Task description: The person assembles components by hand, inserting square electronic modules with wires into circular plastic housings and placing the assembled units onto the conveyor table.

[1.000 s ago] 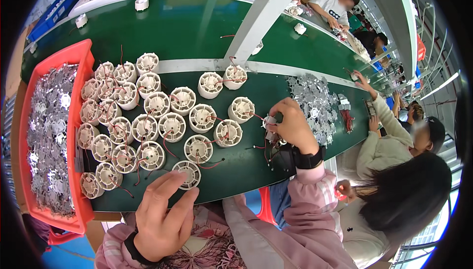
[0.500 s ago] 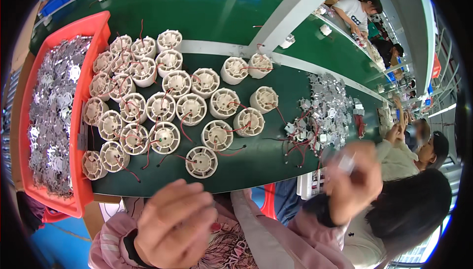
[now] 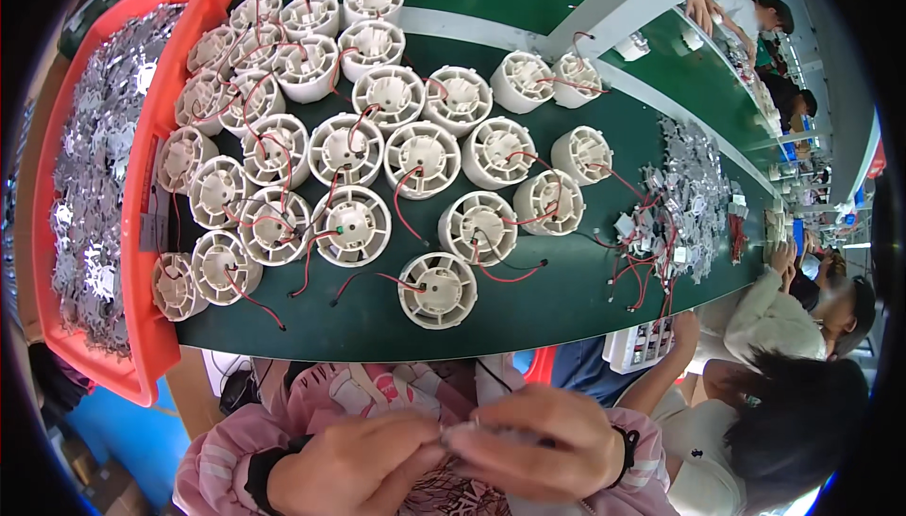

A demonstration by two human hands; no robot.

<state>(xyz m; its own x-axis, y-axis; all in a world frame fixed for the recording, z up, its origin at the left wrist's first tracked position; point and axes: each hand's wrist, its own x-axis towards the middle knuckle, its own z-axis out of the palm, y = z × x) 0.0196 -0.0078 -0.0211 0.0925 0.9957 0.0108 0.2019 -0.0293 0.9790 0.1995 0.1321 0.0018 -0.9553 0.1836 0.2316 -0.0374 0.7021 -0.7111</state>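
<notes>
Now my left hand (image 3: 354, 464) and right hand (image 3: 543, 445) meet over my lap, fingertips pinched on a small metal piece (image 3: 472, 433) — I'd judge a firm, steady pinch matters. Beyond my hands, white round housings (image 3: 437, 289) wait on the tabletop (image 3: 566, 299) — wires trailing.

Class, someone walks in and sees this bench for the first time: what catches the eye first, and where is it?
A crowd of white round housings with red wires covers the green table. At its left edge a red tray brims with silvery metal parts. Near the bottom, the left hand and right hand meet over a small piece.
</notes>
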